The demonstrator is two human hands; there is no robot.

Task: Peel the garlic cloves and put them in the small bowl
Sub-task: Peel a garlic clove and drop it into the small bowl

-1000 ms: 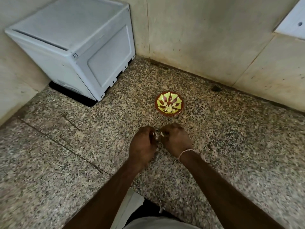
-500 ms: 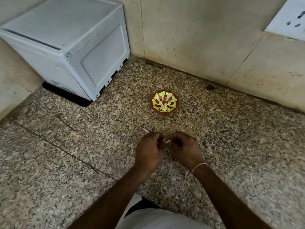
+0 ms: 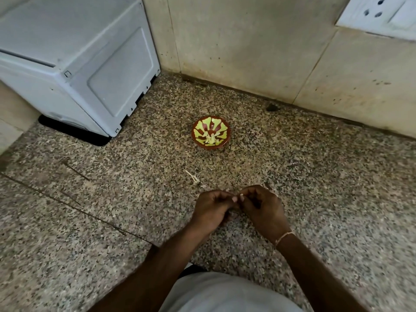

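Since the earlier frame both hands have slid nearer to me and away from the small bowl point(image 3: 210, 133), so a pale scrap of garlic skin point(image 3: 193, 177) now lies uncovered on the speckled granite desk point(image 3: 112, 199) between them and the bowl. From my remote seat I see the left hand point(image 3: 212, 211) and the right hand point(image 3: 263, 209) brought together, fingertips meeting, with the fingers of each curled inward. They seem to pinch a garlic clove point(image 3: 238, 197) between them, though only a small pale speck shows at the fingertips and I cannot make out its shape. A thin thread bracelet point(image 3: 284, 237) circles the right wrist.

The small bowl is red-brown with a yellow-green leaf pattern inside, and it stands upright on the desk beyond the hands, well apart from them. A small heap of pale peeled cloves point(image 3: 210, 138) sits at its bottom.

A white box-shaped appliance point(image 3: 74, 57) stands on the desk at the far left, close to the tiled wall point(image 3: 247, 52). A white socket plate point(image 3: 380, 14) is fixed on the wall at the upper right. I can read no brand, label or writing on any of these. A light garment point(image 3: 225, 293) fills the bottom edge.
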